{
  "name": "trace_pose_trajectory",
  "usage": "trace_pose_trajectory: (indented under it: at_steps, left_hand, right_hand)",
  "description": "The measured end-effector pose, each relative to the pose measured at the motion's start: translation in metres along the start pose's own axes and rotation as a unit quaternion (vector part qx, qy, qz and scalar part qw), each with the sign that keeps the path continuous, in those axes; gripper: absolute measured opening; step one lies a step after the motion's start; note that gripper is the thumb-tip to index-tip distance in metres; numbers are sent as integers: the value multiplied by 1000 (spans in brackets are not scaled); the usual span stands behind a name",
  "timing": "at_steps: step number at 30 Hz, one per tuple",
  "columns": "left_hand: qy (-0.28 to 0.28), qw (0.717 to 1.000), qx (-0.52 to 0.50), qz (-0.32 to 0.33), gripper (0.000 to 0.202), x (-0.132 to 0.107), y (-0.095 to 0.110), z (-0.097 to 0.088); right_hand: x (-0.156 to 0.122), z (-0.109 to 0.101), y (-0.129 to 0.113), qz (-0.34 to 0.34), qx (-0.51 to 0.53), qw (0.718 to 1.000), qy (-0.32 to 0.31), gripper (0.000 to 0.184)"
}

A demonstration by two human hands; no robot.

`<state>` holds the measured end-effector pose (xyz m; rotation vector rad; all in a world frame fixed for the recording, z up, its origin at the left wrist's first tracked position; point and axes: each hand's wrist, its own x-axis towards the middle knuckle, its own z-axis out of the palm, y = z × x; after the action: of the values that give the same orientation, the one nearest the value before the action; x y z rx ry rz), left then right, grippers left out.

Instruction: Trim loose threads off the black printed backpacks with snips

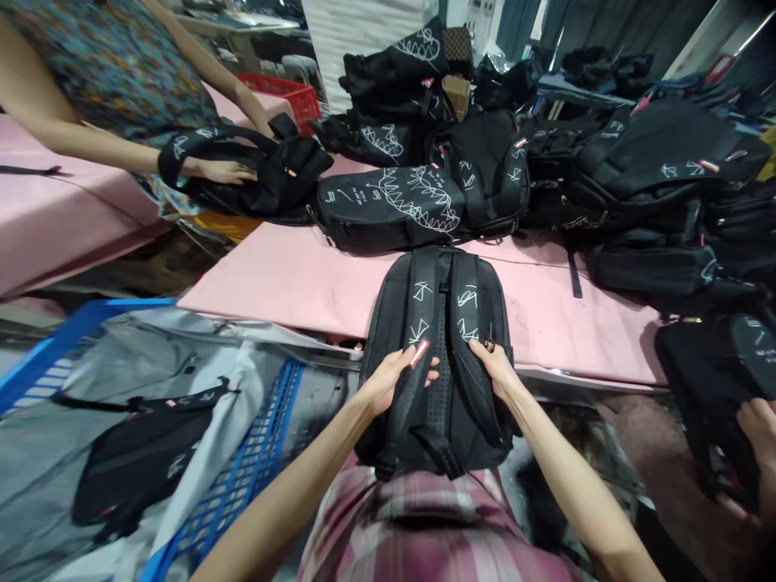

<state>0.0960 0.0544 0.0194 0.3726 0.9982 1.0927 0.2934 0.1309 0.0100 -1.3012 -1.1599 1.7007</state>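
A black backpack [441, 356] lies in front of me with its strap side up, its upper part on the pink table and its lower end toward my body. White scribbled drawings mark both shoulder straps. My left hand [388, 380] grips the left strap, thumb on top beside a red and white label [419, 352], fingers curled beneath. On the other side, my right hand [494, 364] holds the right strap between thumb and fingers. A small dark item with a thin pin stands by the right thumb; I cannot make out what it is.
Several black backpacks [388, 206] are piled along the back and right of the pink table [291, 279]. At the upper left, a co-worker's hand [227, 171] rests on another backpack. A lined blue crate [242, 453] stands lower left, holding a black bag [145, 457]. Another hand [757, 428] shows at right.
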Motion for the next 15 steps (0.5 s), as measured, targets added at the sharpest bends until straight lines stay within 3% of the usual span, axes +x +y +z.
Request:
trace_pose_trajectory:
  at_steps: [2, 4, 7, 9, 12, 15]
  left_hand:
    - [11, 1000, 20, 15, 32, -6, -4, -2]
    - [18, 998, 44, 43, 34, -12, -8, -4]
    - [14, 996, 53, 71, 36, -16, -10, -4]
    - [1, 997, 34, 68, 36, -17, -7, -1]
    - [-19, 998, 11, 62, 35, -15, -3, 3]
    - [-33, 997, -2, 65, 33, -14, -1, 5]
  right_hand:
    - [0, -4, -6, -27, -75, 997, 21, 45]
    - [-3, -5, -15, -110, -202, 969, 89, 49]
    - [-17, 3, -33, -257, -386, 861, 208, 56]
    - [-28, 16, -41, -296, -454, 817, 198, 44]
    - [-41, 38, -43, -284, -487, 819, 102, 27]
    - [-43, 52, -38, -266, -487, 828, 76, 24]
